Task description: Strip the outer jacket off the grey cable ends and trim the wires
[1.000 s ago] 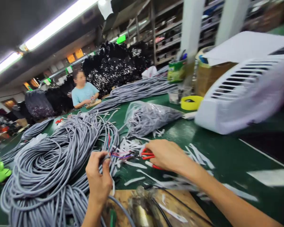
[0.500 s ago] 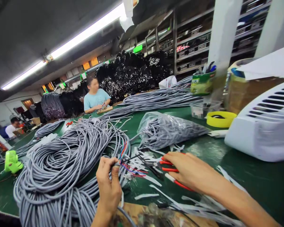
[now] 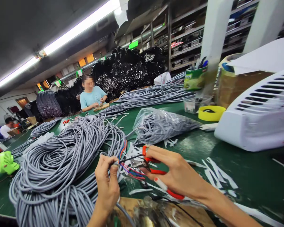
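Observation:
My left hand (image 3: 107, 181) pinches the stripped end of a grey cable (image 3: 117, 164), from which thin coloured wires (image 3: 130, 170) fan out in red, blue, orange and black. My right hand (image 3: 177, 173) grips red-handled cutters (image 3: 153, 171), whose metal jaws sit at the coloured wires just right of my left fingers. Both hands hover above the green table (image 3: 227, 151). A large heap of coiled grey cable (image 3: 61, 164) lies to the left of my hands.
A clear bag of cut grey cables (image 3: 161, 124) lies behind my hands, with white sheath scraps (image 3: 215, 170) scattered around. A white vented appliance (image 3: 257, 116), yellow tape roll (image 3: 210, 113) and green tin (image 3: 194, 78) stand at right. A green fan (image 3: 6, 162) sits far left. A person in a blue shirt (image 3: 92, 96) works opposite.
My right hand has lifted the cutters off the table and brought the jaws left to the coloured wires. My left hand keeps its hold on the cable end.

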{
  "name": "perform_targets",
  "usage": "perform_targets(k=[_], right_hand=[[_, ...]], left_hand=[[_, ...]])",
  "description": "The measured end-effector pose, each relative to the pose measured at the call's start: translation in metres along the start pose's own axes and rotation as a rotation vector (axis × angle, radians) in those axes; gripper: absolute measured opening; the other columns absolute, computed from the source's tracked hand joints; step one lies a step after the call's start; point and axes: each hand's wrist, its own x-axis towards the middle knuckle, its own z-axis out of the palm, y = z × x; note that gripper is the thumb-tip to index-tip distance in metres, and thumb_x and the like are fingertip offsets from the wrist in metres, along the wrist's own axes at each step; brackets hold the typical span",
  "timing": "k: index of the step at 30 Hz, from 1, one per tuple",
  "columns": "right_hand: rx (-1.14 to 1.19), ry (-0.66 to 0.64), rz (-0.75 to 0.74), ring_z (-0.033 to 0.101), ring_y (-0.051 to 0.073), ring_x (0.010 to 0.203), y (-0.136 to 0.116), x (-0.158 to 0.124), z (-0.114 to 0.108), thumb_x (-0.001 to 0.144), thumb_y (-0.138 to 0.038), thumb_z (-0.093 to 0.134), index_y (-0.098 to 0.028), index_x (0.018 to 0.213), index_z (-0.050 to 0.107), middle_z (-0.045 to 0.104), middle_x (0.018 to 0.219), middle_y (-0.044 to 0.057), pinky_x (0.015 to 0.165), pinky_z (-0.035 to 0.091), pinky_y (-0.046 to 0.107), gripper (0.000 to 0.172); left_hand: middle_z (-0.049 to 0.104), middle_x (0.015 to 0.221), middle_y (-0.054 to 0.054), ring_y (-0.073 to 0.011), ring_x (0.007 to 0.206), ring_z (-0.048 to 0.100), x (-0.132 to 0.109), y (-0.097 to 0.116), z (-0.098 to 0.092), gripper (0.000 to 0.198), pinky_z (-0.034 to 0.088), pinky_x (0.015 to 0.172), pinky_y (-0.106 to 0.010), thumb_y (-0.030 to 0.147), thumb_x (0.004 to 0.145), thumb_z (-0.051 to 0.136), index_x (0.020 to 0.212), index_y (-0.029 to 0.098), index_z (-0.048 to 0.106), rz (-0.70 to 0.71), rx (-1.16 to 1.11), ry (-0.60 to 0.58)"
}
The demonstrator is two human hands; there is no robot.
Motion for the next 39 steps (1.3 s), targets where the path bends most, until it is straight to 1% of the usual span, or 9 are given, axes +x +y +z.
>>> perform_targets(k=[3, 10, 15, 19, 22, 25, 28, 34, 39], right_hand=[[0.030, -0.012, -0.005, 0.050, 0.011, 0.060, 0.002, -0.002, 0.003, 0.074, -0.016, 0.053, -0.018, 0.068, 0.049, 0.055, 0.068, 0.001, 0.054, 0.041, 0.020, 0.008], [0.039, -0.060, -0.024, 0.049, 0.013, 0.060, 0.001, -0.005, 0.009, 0.077, -0.017, 0.052, -0.017, 0.070, 0.052, 0.055, 0.068, 0.002, 0.054, 0.041, 0.022, 0.007], [-0.039, -0.076, -0.033, 0.053, 0.014, 0.062, 0.000, -0.010, 0.014, 0.075, -0.015, 0.051, -0.018, 0.073, 0.055, 0.057, 0.068, 0.003, 0.056, 0.042, 0.022, 0.005], [-0.094, -0.068, -0.028, 0.055, 0.015, 0.065, 0.000, -0.013, 0.018, 0.072, -0.014, 0.053, -0.019, 0.072, 0.054, 0.058, 0.068, 0.003, 0.059, 0.043, 0.023, 0.005], [-0.155, -0.044, -0.043, 0.056, 0.015, 0.064, 0.000, -0.014, 0.021, 0.072, -0.015, 0.052, -0.018, 0.071, 0.054, 0.059, 0.069, 0.004, 0.057, 0.043, 0.023, 0.004], [-0.207, -0.031, -0.072, 0.055, 0.016, 0.063, 0.001, -0.014, 0.021, 0.071, -0.014, 0.050, -0.017, 0.070, 0.053, 0.058, 0.068, 0.004, 0.055, 0.042, 0.023, 0.005], [-0.245, -0.033, -0.092, 0.055, 0.016, 0.061, 0.000, -0.013, 0.021, 0.073, -0.013, 0.049, -0.017, 0.068, 0.051, 0.057, 0.065, 0.004, 0.054, 0.040, 0.023, 0.007], [-0.292, 0.033, -0.150, 0.048, 0.012, 0.048, -0.002, -0.013, 0.022, 0.079, -0.017, 0.046, -0.019, 0.062, 0.044, 0.050, 0.054, 0.001, 0.045, 0.033, 0.022, 0.017], [-0.269, 0.070, -0.165, 0.045, 0.011, 0.045, -0.004, -0.012, 0.023, 0.082, -0.019, 0.043, -0.019, 0.061, 0.044, 0.049, 0.052, 0.000, 0.044, 0.032, 0.021, 0.021]], left_hand=[[0.049, 0.068, -0.001, -0.0124, 0.063, 0.047, -0.001, 0.000, 0.000, 0.022, 0.035, 0.058, -0.022, 0.027, 0.088, 0.041, 0.082, 0.017, 0.060, -0.005, -0.004, -0.008], [0.050, 0.067, -0.001, -0.0117, 0.061, 0.046, -0.006, 0.003, 0.004, 0.022, 0.034, 0.055, -0.021, 0.025, 0.088, 0.042, 0.088, 0.017, 0.063, 0.014, -0.010, -0.122], [0.053, 0.066, -0.003, -0.0137, 0.064, 0.047, -0.007, 0.006, 0.006, 0.030, 0.036, 0.059, -0.023, 0.031, 0.088, 0.041, 0.080, 0.016, 0.065, -0.116, -0.088, -0.174], [0.054, 0.065, -0.003, -0.0141, 0.063, 0.048, -0.007, 0.008, 0.008, 0.034, 0.037, 0.060, -0.024, 0.038, 0.087, 0.042, 0.076, 0.015, 0.064, -0.253, -0.166, -0.155], [0.051, 0.061, -0.002, -0.0126, 0.059, 0.044, -0.005, 0.010, 0.008, 0.038, 0.035, 0.056, -0.023, 0.044, 0.084, 0.044, 0.066, 0.014, 0.058, -0.353, -0.200, -0.146], [0.043, 0.054, 0.001, -0.0102, 0.053, 0.036, -0.002, 0.012, 0.008, 0.043, 0.030, 0.051, -0.022, 0.049, 0.081, 0.045, 0.056, 0.015, 0.048, -0.432, -0.250, -0.209], [0.036, 0.053, 0.002, -0.0091, 0.052, 0.030, 0.000, 0.012, 0.007, 0.046, 0.026, 0.048, -0.022, 0.054, 0.079, 0.046, 0.053, 0.016, 0.041, -0.509, -0.327, -0.281], [0.039, 0.058, 0.001, -0.0089, 0.052, 0.029, -0.001, 0.007, 0.006, 0.044, 0.021, 0.043, -0.021, 0.056, 0.077, 0.049, 0.059, 0.015, 0.046, -0.552, -0.391, -0.305], [0.040, 0.059, 0.001, -0.0087, 0.053, 0.030, -0.001, 0.007, 0.006, 0.044, 0.022, 0.044, -0.021, 0.054, 0.078, 0.049, 0.059, 0.014, 0.049, -0.523, -0.389, -0.300]])
